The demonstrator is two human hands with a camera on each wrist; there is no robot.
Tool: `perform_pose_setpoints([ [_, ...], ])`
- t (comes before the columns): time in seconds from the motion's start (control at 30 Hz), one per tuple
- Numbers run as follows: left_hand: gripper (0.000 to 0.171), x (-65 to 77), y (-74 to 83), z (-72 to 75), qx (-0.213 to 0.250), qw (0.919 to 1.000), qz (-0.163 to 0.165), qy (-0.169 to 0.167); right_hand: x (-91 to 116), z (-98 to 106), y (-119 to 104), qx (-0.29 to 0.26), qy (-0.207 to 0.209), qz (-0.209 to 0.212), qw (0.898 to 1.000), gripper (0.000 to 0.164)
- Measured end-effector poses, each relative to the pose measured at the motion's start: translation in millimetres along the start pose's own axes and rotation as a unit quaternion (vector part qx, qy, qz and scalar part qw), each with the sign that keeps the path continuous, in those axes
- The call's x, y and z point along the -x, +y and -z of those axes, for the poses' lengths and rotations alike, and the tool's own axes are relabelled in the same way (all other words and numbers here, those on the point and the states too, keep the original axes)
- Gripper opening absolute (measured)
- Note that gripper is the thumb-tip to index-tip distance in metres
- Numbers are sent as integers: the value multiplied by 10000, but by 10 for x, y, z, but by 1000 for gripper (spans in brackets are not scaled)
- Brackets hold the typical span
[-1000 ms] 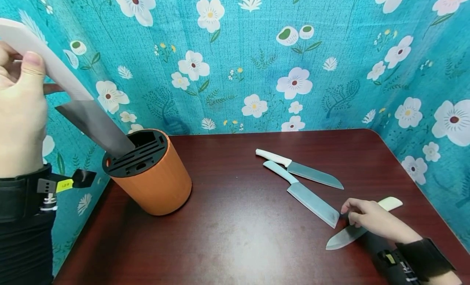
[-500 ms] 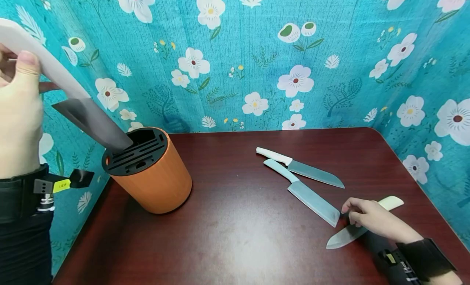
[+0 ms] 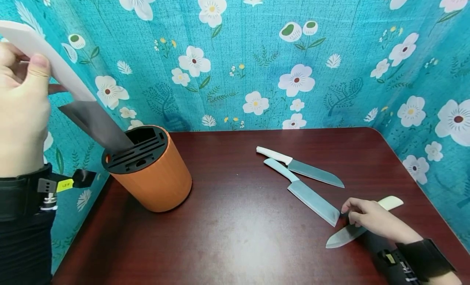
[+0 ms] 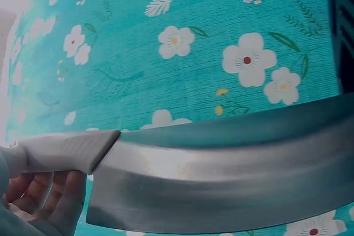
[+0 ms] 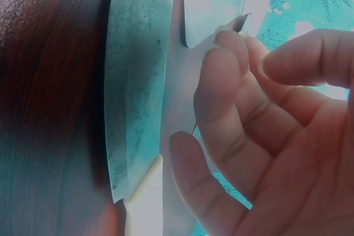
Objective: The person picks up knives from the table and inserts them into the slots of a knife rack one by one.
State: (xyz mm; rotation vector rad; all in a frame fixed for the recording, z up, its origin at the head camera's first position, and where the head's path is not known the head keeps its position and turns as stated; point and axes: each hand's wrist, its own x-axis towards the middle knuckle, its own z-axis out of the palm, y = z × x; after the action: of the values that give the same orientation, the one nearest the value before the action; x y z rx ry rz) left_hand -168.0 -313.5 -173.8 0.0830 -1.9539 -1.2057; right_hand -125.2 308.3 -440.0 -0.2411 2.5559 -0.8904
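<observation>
My left hand [image 3: 23, 109] grips the white handle of a broad-bladed kitchen knife [image 3: 100, 119]. In the left wrist view its wide blade [image 4: 221, 175] runs toward the dark slotted top at the right edge. The blade's tip meets the black top of an orange knife block [image 3: 158, 183]; how deep it sits in a slot I cannot tell. My right hand [image 3: 374, 217] hovers or rests over a cream-handled knife [image 3: 345, 237], fingers loosely bent and holding nothing. The right wrist view has that knife's blade [image 5: 138, 81] beside the fingers, apart from them.
A cleaver [image 3: 313, 203] with a pale handle lies mid-right on the dark red table [image 3: 220, 236], its blade corner close to my right fingertips. Just behind it lies a white-handled knife [image 3: 315, 173]. A blue flowered cloth [image 3: 227, 64] hangs behind the table.
My left hand and its knife have shifted slightly left, then back right, with the tip staying at the block's top. The right hand and the knives on the table stay put.
</observation>
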Motion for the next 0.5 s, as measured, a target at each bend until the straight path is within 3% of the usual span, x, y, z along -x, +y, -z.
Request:
perform_pose_setpoints([
  [0.07,37,43,-16,1,-204,9997,93,-117,0,-3,-1,-31,-3,3,10000,16],
  [0.2,33,158,-82,-11,-1071,9938,-46,-306,0,-23,0,-36,-10,12,10000,16],
  [0.37,37,342,-210,-23,-2174,9738,-354,-558,10,-54,6,-61,-32,45,10000,18],
  [0.5,35,434,-329,-5,-2489,9649,-389,-738,7,-54,8,-57,-12,-29,10000,17],
])
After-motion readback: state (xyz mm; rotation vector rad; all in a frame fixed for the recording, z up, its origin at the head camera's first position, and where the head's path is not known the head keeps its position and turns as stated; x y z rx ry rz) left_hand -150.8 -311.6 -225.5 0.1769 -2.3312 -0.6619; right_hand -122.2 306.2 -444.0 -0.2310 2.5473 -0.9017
